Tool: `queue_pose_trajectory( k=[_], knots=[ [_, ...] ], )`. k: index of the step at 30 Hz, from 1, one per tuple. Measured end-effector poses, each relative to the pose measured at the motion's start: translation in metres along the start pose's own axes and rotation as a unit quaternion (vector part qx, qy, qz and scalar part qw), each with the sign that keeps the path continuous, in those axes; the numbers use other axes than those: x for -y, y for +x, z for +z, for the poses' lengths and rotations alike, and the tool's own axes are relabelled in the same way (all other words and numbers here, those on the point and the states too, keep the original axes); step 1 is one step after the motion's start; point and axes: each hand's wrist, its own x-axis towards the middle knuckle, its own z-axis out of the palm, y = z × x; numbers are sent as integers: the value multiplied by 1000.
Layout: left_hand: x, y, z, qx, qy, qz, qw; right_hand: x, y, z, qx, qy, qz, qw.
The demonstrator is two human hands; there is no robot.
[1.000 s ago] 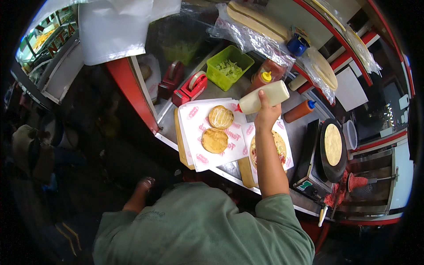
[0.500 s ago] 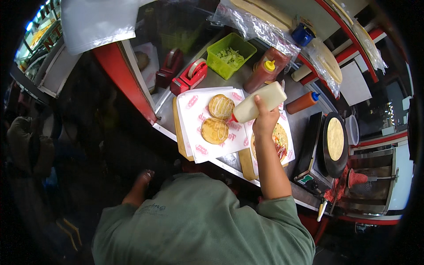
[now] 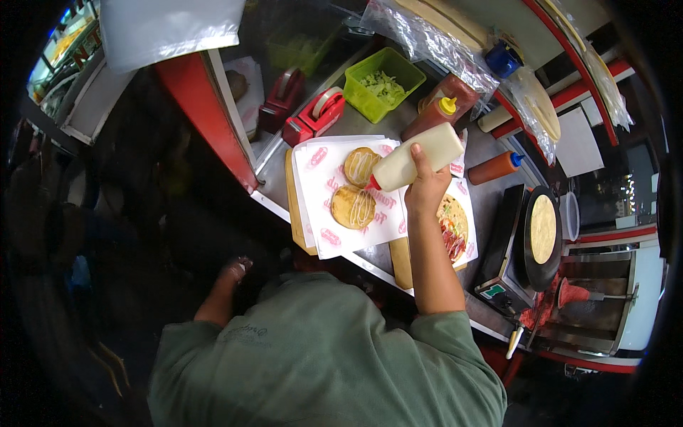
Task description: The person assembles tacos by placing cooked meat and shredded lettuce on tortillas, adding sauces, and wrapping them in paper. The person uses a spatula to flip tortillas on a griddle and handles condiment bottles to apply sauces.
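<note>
My right hand point(image 3: 429, 186) is wrapped round a squeeze bottle point(image 3: 420, 158) of pale cream-coloured sauce. It tilts with its red nozzle pointing down over two bun halves. White sauce lines zigzag over the far bun half point(image 3: 361, 166) and the near bun half point(image 3: 353, 207). Both lie cut side up on printed white paper point(image 3: 320, 186). Beyond my right forearm, a filled flat tortilla point(image 3: 452, 226) rests on another sheet, partly hidden by the arm. Off the counter's front edge, my left hand point(image 3: 240, 268) hangs low in shadow; its fingers are too dark to make out.
A green tub point(image 3: 384, 85) of chopped lettuce and a red tape dispenser point(image 3: 316, 115) stand at the back. Red sauce bottles point(image 3: 496, 167) are to the right, near a black round griddle point(image 3: 542, 231) with a tortilla on it. A knife point(image 3: 514, 340) sits at the right edge.
The nozzle has shifted toward the near bun half. More white lines now cross that half. My left hand stays low, slightly higher than before.
</note>
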Motion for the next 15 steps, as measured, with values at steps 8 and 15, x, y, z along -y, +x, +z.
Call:
queue_pose_trajectory(
  k=[8, 15],
  knots=[
    [-106, -69, -112, -5, -179, 36, 983, -14, -7, 23, 13, -82, 42, 996],
    [-228, -187, -245, 32, -257, 206, 944, -15, -1, 27, 25, -87, 77, 993]
  ],
)
